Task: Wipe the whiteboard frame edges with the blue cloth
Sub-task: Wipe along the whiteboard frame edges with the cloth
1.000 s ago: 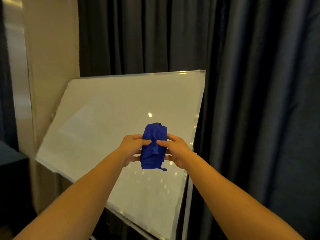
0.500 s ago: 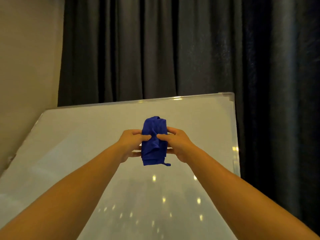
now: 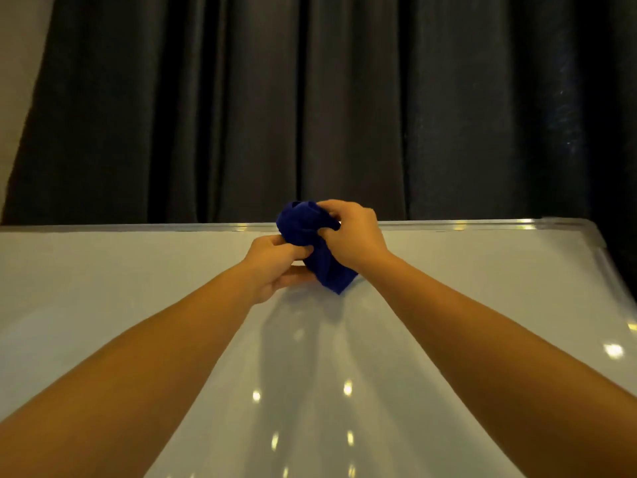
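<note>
Both hands pinch the bunched blue cloth (image 3: pixel 312 243) at the top frame edge (image 3: pixel 448 225) of the whiteboard (image 3: pixel 103 288): left hand (image 3: pixel 275 262) grips low, right hand (image 3: pixel 353 232) high. Dark curtains (image 3: pixel 310 98) hang directly behind; the forearms cross the board's face.

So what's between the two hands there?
In the head view, the bunched blue cloth sits between left hand and right hand, gripped by both.

Head view — close, looking forward and down over the whiteboard (image 3: pixel 138 288).
</note>
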Motion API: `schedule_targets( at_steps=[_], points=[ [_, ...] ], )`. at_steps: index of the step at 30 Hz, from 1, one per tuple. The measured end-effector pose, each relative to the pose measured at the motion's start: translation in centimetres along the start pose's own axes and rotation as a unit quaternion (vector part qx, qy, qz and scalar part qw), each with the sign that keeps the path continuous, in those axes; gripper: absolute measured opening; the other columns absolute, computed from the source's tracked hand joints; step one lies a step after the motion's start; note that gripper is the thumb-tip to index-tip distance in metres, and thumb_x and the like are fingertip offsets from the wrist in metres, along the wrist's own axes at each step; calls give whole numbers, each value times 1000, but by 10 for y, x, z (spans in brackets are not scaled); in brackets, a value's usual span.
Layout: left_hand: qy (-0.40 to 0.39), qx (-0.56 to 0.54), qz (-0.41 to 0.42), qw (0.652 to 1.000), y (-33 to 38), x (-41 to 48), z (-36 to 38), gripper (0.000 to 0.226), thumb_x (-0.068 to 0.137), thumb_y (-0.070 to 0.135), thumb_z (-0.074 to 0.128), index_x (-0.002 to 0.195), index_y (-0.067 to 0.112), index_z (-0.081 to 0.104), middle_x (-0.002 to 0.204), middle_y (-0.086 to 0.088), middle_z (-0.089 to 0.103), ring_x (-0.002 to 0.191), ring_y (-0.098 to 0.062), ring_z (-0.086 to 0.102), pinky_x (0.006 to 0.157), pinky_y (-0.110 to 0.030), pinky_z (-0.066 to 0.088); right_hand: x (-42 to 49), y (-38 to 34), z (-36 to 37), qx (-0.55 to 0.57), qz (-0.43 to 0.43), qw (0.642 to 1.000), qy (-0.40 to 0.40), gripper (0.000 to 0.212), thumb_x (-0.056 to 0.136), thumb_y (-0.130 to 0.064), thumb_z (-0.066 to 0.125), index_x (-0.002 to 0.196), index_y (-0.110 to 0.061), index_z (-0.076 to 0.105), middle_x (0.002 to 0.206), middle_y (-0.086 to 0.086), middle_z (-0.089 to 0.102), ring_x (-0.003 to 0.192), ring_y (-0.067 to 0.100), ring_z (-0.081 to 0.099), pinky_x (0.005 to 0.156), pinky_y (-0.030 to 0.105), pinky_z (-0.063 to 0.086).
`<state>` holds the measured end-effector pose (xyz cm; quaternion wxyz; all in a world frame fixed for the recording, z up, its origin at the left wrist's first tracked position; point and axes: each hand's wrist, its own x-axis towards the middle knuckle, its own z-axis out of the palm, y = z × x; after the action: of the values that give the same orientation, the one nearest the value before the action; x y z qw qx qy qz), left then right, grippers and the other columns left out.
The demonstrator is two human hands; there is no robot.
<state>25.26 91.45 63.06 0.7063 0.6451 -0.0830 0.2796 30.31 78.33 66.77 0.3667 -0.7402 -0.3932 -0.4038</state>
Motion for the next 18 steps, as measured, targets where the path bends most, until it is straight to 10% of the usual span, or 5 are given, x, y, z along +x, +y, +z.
schedule_targets(
  at_steps=[4,10,14,18],
  points=[
    [15,-160,-15,987,2,54,-24,25,85,-2,67,108,7,66,98,-16,75,73,-28,76,59,-38,62,39,-24,41,-300,-104,943,100,47,90,-16,58,135,-28,55,125,8,58,110,33,51,87,44,45],
    [-2,-313,-89,946,0,107,-72,28,100,17,45,124,9,56,117,-16,65,120,-31,58,87,-36,47,60,-37,132,-205,-50,977,-7,42,102,-26,39,142,-27,51,136,9,54,121,32,47,102,48,38],
    [11,55,61,997,1,112,-117,20,92,10,52,94,4,71,69,-14,73,63,-24,72,51,-34,57,63,-28,157,-208,-5,978,24,48,102,-48,32,145,-32,46,148,11,47,138,32,36,115,46,22],
    [79,545,416,724,-20,112,-182,27,93,25,52,109,9,67,107,-13,68,95,-28,59,82,-43,52,46,-17,181,-369,-33,929,-18,63,96,-65,23,154,-38,21,165,10,17,151,34,7,122,50,-2]
  ],
)
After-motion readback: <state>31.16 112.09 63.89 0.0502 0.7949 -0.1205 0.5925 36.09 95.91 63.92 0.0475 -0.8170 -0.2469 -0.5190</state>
